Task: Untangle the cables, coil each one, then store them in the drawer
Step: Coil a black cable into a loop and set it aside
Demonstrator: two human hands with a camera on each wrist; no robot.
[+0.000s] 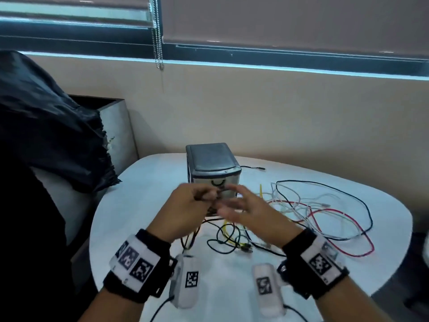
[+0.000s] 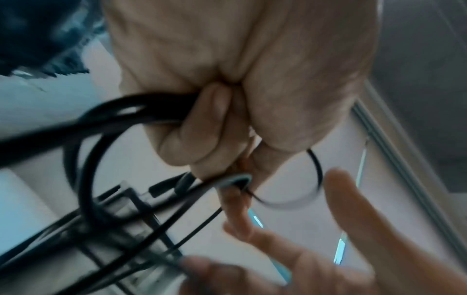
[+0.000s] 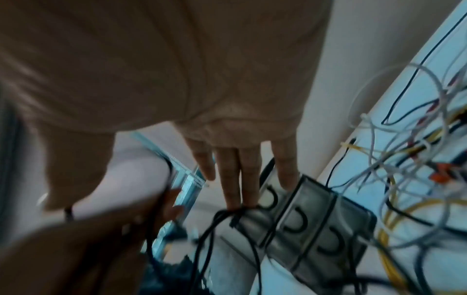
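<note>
Item 1. Two white wrist units (image 1: pixel 185 281), marked with black-and-white codes, hang nearest the viewer below the forearms, above the near edge of the white worktop (image 1: pixel 130 205).

Item 2. Left hand (image 1: pixel 188 205): raised above the worktop, fingers curled round several loops of a black cable (image 2: pixel 106 119). The left wrist view shows the loops bunched in the fist, with a thin strand curving out past the thumb.

Item 3. Right hand (image 1: pixel 241 210): raised just beside the left, fingers straight and spread, blurred. In the right wrist view its fingertips (image 3: pixel 235 199) meet a bunch of black cable strands; whether any strand is pinched cannot be told.

Item 4. Loose cables under the hands: a yellow cable (image 1: pixel 228 238) and dark cables, tangled on the worktop with small connectors among them.

Item 5. Tangle to the right: a red cable (image 1: pixel 343 252), white cables (image 1: pixel 308 205) and a long dark loop (image 1: pixel 369 212), overlapping one another on the worktop.

Item 6. Drawer unit (image 1: pixel 212 163): small, grey, upright behind the hands near the far edge of the worktop. The right wrist view shows three drawer fronts with curved handles, all appearing pushed in.

Item 7. Black plastic bag (image 1: pixel 46 126): far left, beside the worktop.

Item 8. Window blind with a bead chain (image 1: pixel 157 43): on the far wall.
</note>
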